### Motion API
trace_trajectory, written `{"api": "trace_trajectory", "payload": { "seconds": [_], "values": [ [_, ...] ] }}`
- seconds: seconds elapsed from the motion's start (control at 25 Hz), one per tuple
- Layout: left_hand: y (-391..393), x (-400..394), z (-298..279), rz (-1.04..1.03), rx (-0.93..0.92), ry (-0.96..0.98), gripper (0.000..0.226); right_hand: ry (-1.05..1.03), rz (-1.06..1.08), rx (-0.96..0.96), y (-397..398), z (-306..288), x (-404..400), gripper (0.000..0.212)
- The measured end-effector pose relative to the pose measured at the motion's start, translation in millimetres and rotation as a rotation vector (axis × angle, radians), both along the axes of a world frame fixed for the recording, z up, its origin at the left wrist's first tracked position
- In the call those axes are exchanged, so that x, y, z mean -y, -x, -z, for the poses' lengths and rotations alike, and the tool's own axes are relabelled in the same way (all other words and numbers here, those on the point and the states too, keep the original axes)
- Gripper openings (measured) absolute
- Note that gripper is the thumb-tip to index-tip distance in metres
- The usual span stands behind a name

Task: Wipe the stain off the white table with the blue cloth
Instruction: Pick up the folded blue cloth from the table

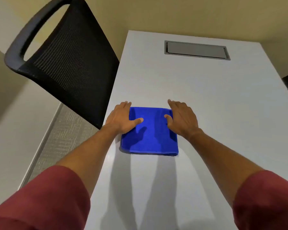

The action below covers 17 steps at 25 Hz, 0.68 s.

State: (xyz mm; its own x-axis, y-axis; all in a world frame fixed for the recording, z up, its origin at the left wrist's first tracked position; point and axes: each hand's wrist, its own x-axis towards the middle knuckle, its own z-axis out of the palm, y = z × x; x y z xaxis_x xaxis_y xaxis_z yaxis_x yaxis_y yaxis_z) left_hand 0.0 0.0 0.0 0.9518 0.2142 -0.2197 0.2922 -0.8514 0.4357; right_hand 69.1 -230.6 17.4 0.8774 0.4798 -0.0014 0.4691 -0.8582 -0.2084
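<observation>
Two red sleeves (45,196), two flat hands (121,118) on one blue cloth (150,135).

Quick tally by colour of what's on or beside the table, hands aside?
Blue: 1, the cloth
Black: 1, the chair
Grey: 1, the hatch set in the table
Total: 3
</observation>
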Motion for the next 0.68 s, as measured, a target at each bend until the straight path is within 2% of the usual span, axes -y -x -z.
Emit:
{"api": "trace_trajectory", "payload": {
  "seconds": [0.16, 0.36, 0.68],
  "values": [
    [-19, -15, 15, 0.005, -0.001, 0.019, 0.078, 0.011, 0.057, -0.143, -21, 21, -7, 0.049],
    [-34, -27, 22, 0.001, 0.013, 0.063, 0.039, 0.003, 0.089, -0.219, -47, 25, -13, 0.041],
    [-53, -32, 32, 0.003, 0.023, 0.074, 0.026, 0.042, 0.066, -0.277, -68, 34, -15, 0.027]
  ]
}}
